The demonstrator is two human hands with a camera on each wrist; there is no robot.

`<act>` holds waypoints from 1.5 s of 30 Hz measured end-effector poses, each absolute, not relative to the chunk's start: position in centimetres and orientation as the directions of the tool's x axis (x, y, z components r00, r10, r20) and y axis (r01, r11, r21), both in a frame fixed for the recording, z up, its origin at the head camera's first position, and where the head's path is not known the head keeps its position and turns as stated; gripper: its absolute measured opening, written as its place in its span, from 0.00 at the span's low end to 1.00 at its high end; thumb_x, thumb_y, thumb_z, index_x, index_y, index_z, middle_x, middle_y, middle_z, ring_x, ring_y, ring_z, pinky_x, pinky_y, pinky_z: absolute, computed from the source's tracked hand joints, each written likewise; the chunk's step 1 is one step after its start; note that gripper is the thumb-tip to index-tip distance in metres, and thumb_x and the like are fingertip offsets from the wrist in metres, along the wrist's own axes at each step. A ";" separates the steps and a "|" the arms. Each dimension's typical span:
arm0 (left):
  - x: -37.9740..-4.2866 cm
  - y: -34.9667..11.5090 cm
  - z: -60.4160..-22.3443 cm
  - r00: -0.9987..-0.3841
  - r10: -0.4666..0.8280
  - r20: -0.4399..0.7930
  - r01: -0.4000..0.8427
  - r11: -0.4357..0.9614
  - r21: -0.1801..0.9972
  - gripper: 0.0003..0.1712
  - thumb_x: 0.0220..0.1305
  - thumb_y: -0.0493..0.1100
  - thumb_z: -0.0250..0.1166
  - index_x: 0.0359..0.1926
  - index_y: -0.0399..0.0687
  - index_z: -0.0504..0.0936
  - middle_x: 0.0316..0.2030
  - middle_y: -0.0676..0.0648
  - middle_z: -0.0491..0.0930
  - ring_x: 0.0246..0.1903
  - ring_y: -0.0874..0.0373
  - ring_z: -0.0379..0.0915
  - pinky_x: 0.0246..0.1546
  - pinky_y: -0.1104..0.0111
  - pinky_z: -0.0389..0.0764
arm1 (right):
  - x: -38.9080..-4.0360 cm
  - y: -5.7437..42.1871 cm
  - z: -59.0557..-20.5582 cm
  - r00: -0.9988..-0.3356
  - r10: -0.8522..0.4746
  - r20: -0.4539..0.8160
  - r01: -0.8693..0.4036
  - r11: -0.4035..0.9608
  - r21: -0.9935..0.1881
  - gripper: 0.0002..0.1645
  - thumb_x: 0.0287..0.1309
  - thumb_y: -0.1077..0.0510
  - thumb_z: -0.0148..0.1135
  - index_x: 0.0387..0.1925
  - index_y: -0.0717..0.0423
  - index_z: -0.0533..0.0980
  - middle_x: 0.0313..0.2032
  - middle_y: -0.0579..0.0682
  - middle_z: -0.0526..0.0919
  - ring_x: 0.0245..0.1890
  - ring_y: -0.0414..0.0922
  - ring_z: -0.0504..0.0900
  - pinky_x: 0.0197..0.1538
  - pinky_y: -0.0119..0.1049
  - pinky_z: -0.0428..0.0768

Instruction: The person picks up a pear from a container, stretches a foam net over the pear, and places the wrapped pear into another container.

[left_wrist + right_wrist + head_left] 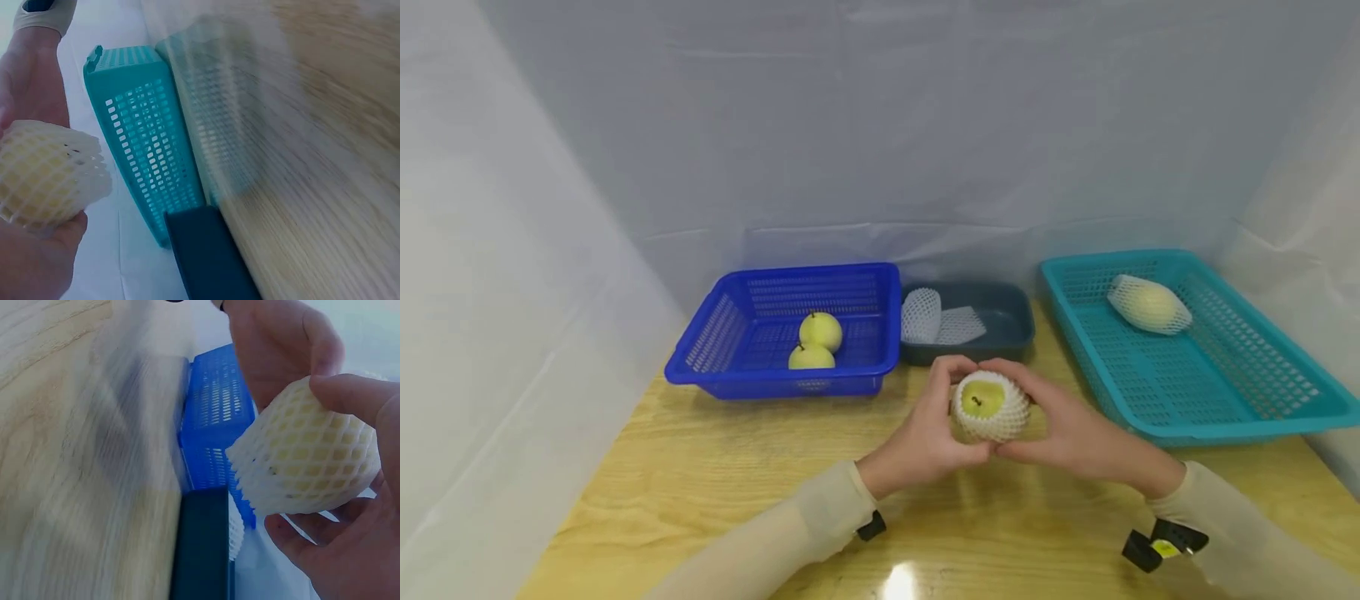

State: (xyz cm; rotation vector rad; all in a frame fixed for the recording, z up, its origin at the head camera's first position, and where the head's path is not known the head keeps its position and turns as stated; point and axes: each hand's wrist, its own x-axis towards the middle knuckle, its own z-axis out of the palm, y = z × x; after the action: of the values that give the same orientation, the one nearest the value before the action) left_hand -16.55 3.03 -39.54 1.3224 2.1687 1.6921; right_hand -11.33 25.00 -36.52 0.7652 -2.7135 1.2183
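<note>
Between both hands is a yellow-green pear [982, 399] in a white foam net sleeve [1013, 417]; its stem and bare top show through the opening in the head view. My left hand [927, 433] holds it from the left and my right hand [1070, 427] from the right, fingers and thumbs curved round it, tips meeting. In the right wrist view the netting [312, 450] covers the pear's side and extends past its lower end. The pair hold it above the table, in front of a dark green tray [1011, 350].
Two bare pears [820, 332] sit in the blue basket [790, 385] at left. Flat foam nets [921, 317] lie in the dark tray. A netted pear [1150, 306] lies in the teal basket [1217, 430] at right. White sheeting [925, 125] surrounds the wooden table [700, 483].
</note>
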 end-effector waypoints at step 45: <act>-14.3 20.0 -39.8 -0.674 0.720 -0.166 -0.136 0.100 0.986 0.11 0.71 0.44 0.63 0.35 0.43 0.72 0.22 0.41 0.83 0.18 0.55 0.77 0.39 0.45 0.85 | -16.3 39.4 -28.8 -0.966 -0.172 0.194 -0.215 0.948 -0.235 0.47 0.50 0.53 0.75 0.70 0.55 0.65 0.58 0.61 0.76 0.48 0.56 0.77 0.35 0.46 0.79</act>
State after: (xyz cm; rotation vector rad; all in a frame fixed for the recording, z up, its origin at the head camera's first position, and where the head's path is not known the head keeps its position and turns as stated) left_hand -14.27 20.01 -39.80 0.5763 1.7202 1.6501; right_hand -16.30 39.43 -28.78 0.2935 -2.9310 0.3812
